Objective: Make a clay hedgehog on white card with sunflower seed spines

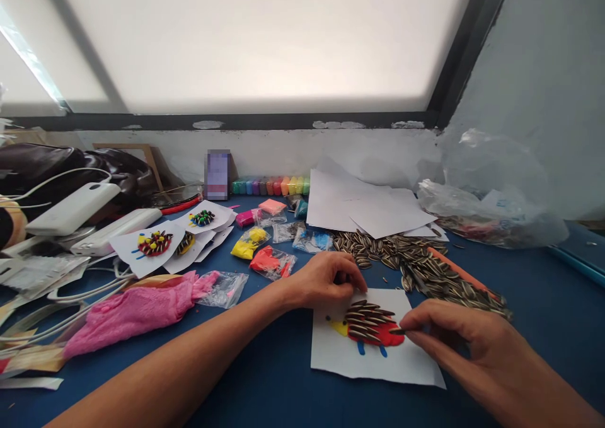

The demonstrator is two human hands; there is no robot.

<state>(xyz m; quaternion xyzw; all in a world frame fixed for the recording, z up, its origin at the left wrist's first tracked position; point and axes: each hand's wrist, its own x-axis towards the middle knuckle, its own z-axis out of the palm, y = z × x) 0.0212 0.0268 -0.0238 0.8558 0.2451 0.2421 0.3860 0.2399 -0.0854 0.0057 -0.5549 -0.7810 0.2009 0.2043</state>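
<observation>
A white sheet of paper lies in front of me. On it is a hedgehog figure with a red modelling-clay body, a yellow face and two blue legs. Striped sunflower seeds stick in rows over the left and upper part of the red clay. My right hand pinches a single sunflower seed between thumb and fingertips, at the right part of the red body. My left hand holds the paper's upper left edge with curled fingers; its fingertips are partly hidden.
A sunflower seed pile with an orange stick lies behind the paper. Blank sheets and a plastic bag are farther back. Clay packets, finished hedgehog cards, a pink cloth and a phone stand leftward.
</observation>
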